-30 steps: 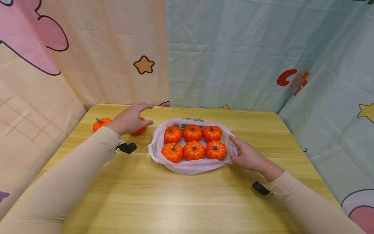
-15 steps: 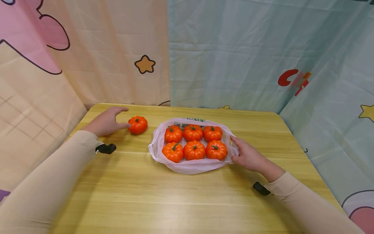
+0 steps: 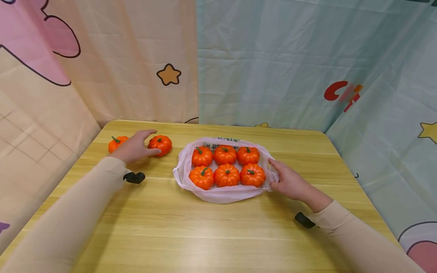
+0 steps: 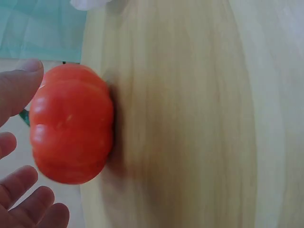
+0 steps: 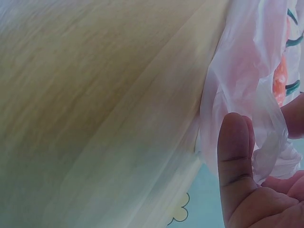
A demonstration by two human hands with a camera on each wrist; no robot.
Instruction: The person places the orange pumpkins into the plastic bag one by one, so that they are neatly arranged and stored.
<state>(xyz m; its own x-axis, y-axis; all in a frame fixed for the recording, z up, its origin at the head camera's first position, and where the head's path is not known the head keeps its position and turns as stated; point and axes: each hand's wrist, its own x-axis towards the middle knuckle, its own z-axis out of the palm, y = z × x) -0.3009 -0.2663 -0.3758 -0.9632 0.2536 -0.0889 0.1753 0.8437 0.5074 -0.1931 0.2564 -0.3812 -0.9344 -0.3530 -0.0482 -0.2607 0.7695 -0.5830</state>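
Observation:
My left hand reaches in from the left with thumb and fingers spread beside a small orange pumpkin. In the left wrist view that pumpkin sits in front of the spread fingers, and I see no grip on it. Another pumpkin lies behind the hand to the left, partly hidden by it. Mid-table stands a white plastic bag, its mouth spread wide around several pumpkins in two rows. At its right end my right hand holds the bag's edge, with crumpled plastic between thumb and fingers.
Everything stands on a wooden table. Printed curtains hang close behind the back edge and along both sides. A black wrist-camera mount juts from the left wrist, and another mount from the right.
My left hand first drew back leftward from over the right-hand loose pumpkin, covering the left one, then came partway right again to that pumpkin. The right hand and bag stay in place.

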